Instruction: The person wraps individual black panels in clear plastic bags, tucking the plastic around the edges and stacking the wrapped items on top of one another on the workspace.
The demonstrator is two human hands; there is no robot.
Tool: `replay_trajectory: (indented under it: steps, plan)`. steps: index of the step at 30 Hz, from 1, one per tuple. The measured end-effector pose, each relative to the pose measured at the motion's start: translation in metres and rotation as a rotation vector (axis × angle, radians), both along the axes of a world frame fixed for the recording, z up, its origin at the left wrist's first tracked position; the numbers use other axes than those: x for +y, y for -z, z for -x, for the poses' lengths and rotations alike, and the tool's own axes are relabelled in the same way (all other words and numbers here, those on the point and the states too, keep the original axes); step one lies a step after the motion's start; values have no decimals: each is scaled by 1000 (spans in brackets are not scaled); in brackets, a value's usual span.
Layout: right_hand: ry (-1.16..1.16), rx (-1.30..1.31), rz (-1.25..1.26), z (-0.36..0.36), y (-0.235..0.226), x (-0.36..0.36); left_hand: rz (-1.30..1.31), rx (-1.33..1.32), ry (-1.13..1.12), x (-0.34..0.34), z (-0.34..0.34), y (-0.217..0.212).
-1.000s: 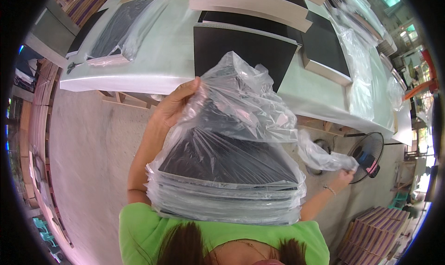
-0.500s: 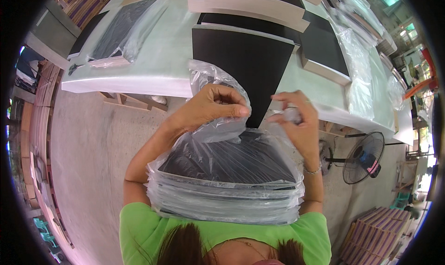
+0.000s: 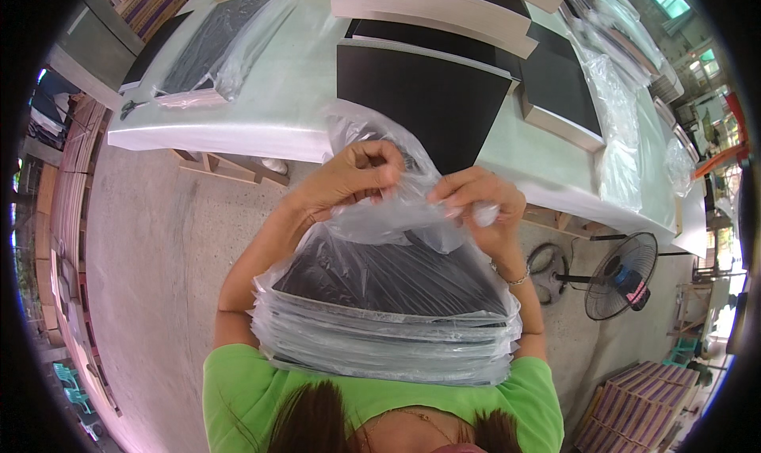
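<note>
Against my body sits a stack of black panels wrapped in clear plastic (image 3: 388,346). Just beyond it, my left hand (image 3: 357,175) pinches the loose clear plastic bag (image 3: 369,221). My right hand (image 3: 487,203) grips the same film from the other side, fingers bent and slightly blurred. A small whitish translucent bit (image 3: 485,214) shows at the right fingers; I cannot make out what it is. The bag's crumpled film runs up over the near edge of a bare black panel (image 3: 420,96), which slopes down from the table between my hands.
The table (image 3: 261,128) carries stacks of black panels with pale edges (image 3: 444,13), a plastic-wrapped panel (image 3: 210,49), scissors (image 3: 129,109) and loose plastic film (image 3: 618,136). A standing fan (image 3: 622,276) is at right, near a striped cardboard stack (image 3: 638,409).
My right hand has moved left and slightly down onto the film, closer to my left hand. The left hand has shifted slightly left, and the film between them is now drawn across.
</note>
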State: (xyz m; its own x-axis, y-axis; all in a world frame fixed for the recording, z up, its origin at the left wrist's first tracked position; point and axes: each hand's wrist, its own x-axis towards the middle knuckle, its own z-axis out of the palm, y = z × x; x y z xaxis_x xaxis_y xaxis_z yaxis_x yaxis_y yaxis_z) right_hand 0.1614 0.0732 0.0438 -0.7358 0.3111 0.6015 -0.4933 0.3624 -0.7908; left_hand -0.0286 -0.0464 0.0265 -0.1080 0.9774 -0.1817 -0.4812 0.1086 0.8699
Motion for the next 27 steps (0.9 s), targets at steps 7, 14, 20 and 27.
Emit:
replay_trajectory:
  steps: [7, 14, 20, 27]
  plan:
    - [192, -291, 248, -25, 4, 22, -245, 1007, -859, 2, 36, -7]
    - [2, -618, 306, -5, -14, 15, -474, 1213, -40, 11, -21, -20]
    - [-514, 134, 531, -46, 22, 43, 244, -57, -17, 6, 1, -37]
    - [-412, 113, 1180, -54, 57, 61, -427, -408, 256, -15, 41, 54]
